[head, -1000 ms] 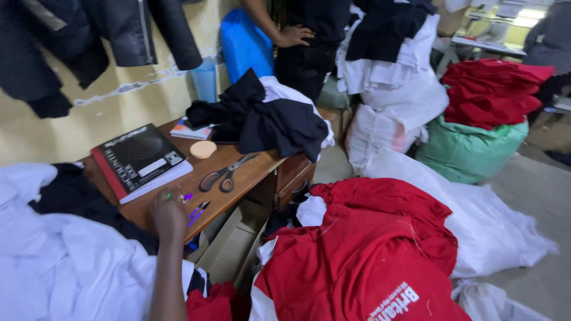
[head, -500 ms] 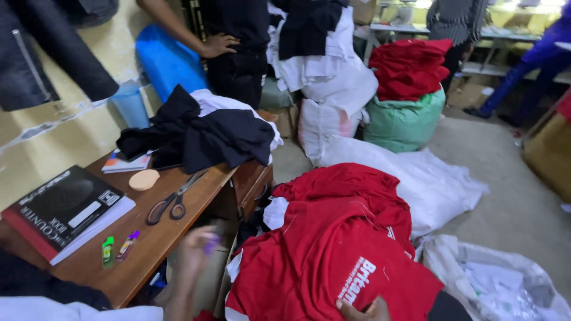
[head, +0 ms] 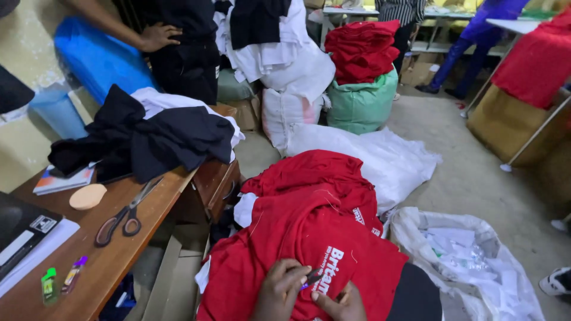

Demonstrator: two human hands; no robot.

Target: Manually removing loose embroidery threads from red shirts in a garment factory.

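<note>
Both hands low at bottom edge of view, working on the red shirt [head: 309,238] spread on the lap, atop a red pile. Left hand [head: 279,291] pinches a small dark tool [head: 313,277], prob. a thread snipper w/ purple tip, fingers narrow around it. Right hand [head: 340,302] presses the cloth just beside it, fingers curled; can't tell if it grips anything.

Risks: tip sits right at the white print, so a slip could nick the fabric or the right thumb, since the hands nearly touch.

Hard to see: tool mostly hidden by fingers; wrists cut off. Scissors [head: 122,215] lie on the wooden table [head: 119,255] near its front edge, well apart.
</note>
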